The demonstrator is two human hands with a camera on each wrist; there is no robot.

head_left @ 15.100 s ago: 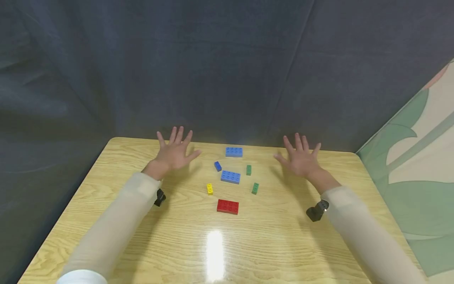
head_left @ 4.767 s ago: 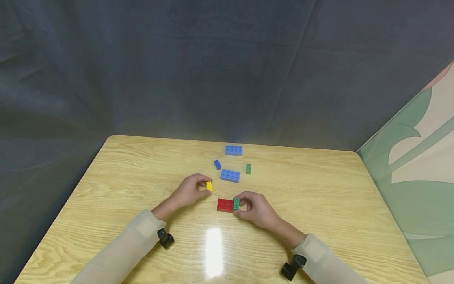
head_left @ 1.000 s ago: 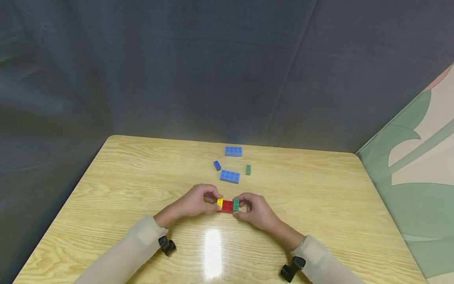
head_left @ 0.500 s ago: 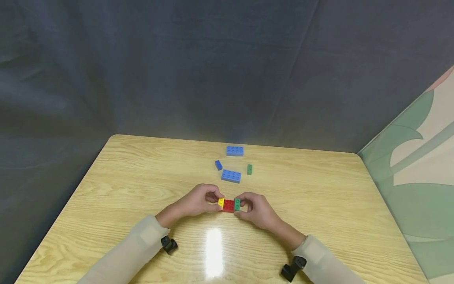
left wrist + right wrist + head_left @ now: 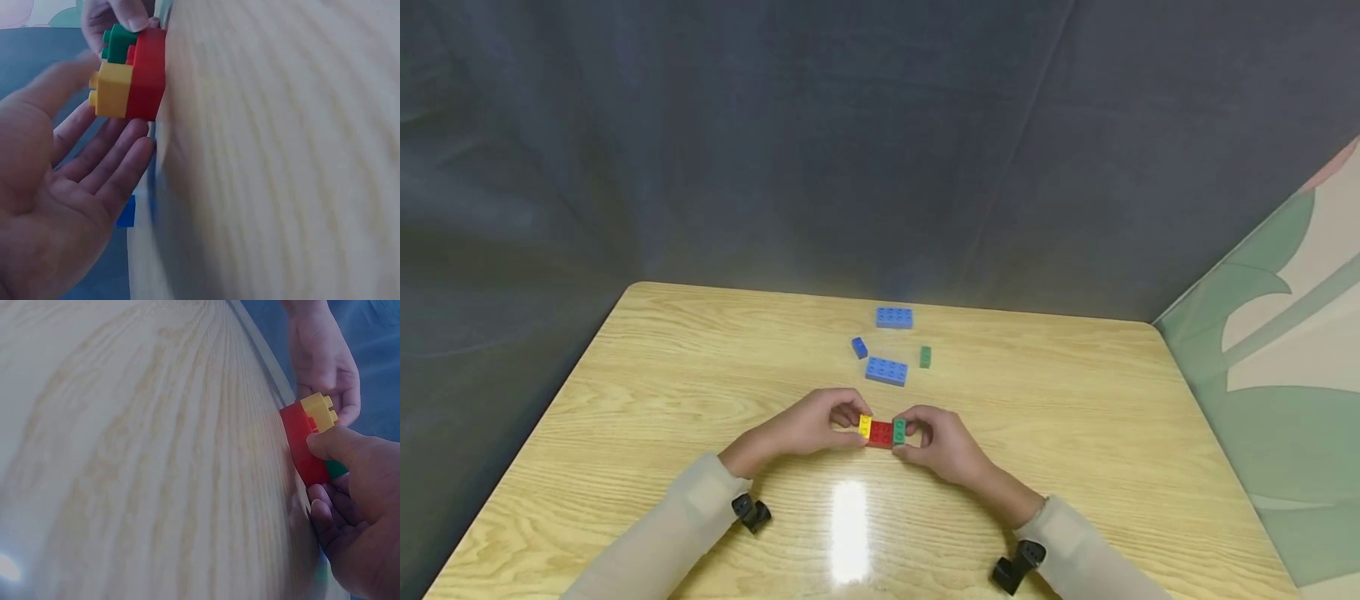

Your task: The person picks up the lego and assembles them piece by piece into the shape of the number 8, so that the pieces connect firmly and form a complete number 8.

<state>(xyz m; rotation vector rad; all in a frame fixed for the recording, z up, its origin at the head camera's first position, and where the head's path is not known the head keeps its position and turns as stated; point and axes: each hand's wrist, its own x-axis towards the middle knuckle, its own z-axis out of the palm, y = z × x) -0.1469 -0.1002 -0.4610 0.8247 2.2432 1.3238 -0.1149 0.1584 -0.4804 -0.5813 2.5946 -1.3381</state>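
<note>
One long, rectangular red brick (image 5: 882, 434) is lying on the glossy, wood-grained table (image 5: 1075, 392), studs up, and I am watching the left hand (image 5: 818, 423) pinching the two-studded yellow brick (image 5: 865, 427) on one end and the right hand (image 5: 947, 446) pinching the two-studded green brick (image 5: 899, 431) on the other; a broad, eight-studded blue brick (image 5: 886, 372) is lying flat beyond them

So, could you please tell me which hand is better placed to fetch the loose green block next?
Probably the right hand: it is nearer that loose green block, though it grips another green block. The left hand, holding the yellow block, is farther away.
</note>
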